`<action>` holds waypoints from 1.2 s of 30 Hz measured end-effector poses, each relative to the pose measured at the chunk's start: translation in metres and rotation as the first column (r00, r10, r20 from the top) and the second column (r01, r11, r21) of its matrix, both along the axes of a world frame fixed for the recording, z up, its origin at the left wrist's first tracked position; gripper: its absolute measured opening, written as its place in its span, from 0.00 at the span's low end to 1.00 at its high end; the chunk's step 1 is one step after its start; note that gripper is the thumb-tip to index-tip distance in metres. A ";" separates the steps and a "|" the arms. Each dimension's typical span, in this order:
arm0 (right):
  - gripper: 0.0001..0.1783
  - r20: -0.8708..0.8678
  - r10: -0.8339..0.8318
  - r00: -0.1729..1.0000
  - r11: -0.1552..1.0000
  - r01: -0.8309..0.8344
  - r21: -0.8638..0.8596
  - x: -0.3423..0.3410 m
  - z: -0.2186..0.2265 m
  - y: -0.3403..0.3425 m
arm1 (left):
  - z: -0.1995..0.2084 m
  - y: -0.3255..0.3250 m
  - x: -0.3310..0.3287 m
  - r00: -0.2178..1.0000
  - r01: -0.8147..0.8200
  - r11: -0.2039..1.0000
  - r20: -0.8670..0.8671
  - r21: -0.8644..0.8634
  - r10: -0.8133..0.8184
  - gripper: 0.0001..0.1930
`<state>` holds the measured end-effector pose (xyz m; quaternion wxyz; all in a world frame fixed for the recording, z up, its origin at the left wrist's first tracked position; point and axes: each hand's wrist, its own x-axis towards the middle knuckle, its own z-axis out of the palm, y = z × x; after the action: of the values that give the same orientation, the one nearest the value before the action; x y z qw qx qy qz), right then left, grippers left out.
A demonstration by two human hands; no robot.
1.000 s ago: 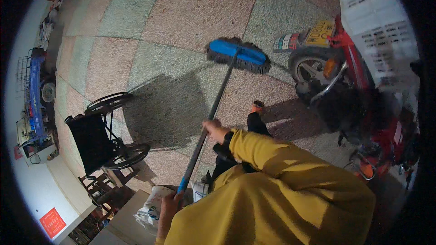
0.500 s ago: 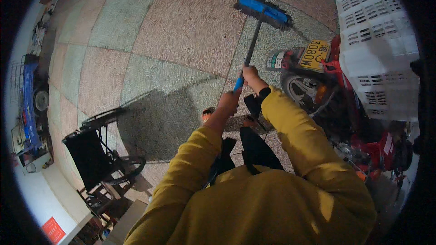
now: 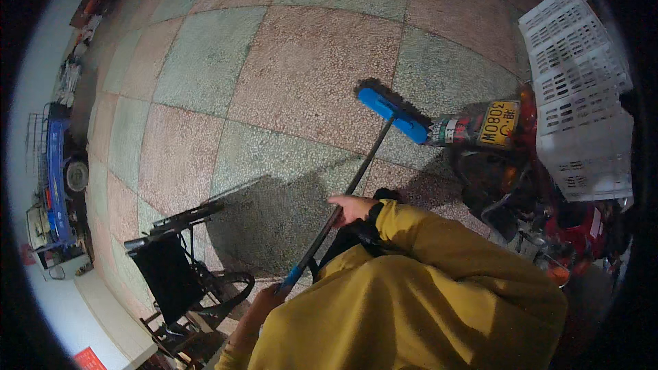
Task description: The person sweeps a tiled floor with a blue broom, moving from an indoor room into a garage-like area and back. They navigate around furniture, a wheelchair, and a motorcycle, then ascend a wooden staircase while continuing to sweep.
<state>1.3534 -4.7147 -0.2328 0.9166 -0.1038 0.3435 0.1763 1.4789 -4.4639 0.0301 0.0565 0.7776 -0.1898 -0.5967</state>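
Observation:
A long-handled broom (image 3: 389, 114) with a blue head and dark bristles rests on the tiled floor ahead of me, its head close to the motorbike's rear. Its dark pole slants down toward my left side. Low on the left, my left hand (image 3: 264, 305) is closed around the pole's blue top end, partly hidden by my yellow sleeve. Farther along the pole, my right hand (image 3: 352, 210) grips the dark shaft with its thumb stretched along it.
At the right stands a red motorbike (image 3: 579, 227) with a yellow plate (image 3: 498, 123) and a white perforated crate (image 3: 579, 96). A black chair with a hoop-like wheel (image 3: 163, 273) is at the lower left. Beyond it are a blue wheeled vehicle (image 3: 59, 171) and a pale wall.
The broom head has come nearer to me. Both hands have drawn back toward my body, the left one down and leftward, and they are farther apart along the pole. The view has shifted.

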 end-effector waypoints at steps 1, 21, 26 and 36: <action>0.24 -0.174 0.125 0.977 0.985 -0.101 0.139 0.008 -0.003 -0.002 | 0.002 0.000 0.005 0.998 -0.070 0.997 -0.002 -0.023 0.070 0.22; 0.16 -0.272 -0.653 0.707 0.734 0.504 -0.455 -0.017 0.038 -0.468 | -0.117 -0.582 0.053 0.403 0.899 0.273 0.403 -0.342 -0.822 0.23; 0.15 -0.079 -0.871 0.485 0.462 0.752 -0.470 -0.043 0.055 -0.554 | -0.128 -0.769 -0.028 0.431 0.853 0.312 0.227 -0.417 -0.873 0.21; 0.16 0.155 -0.828 0.539 0.462 0.811 -0.358 -0.007 0.010 -0.555 | -0.136 -0.808 0.031 0.302 0.882 0.220 0.141 -0.417 -0.943 0.12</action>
<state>1.3465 -5.2694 -0.2231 0.8403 -0.1019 0.3971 -0.3548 1.5100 -5.2717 -0.1055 -0.1259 0.4391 -0.7275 -0.5120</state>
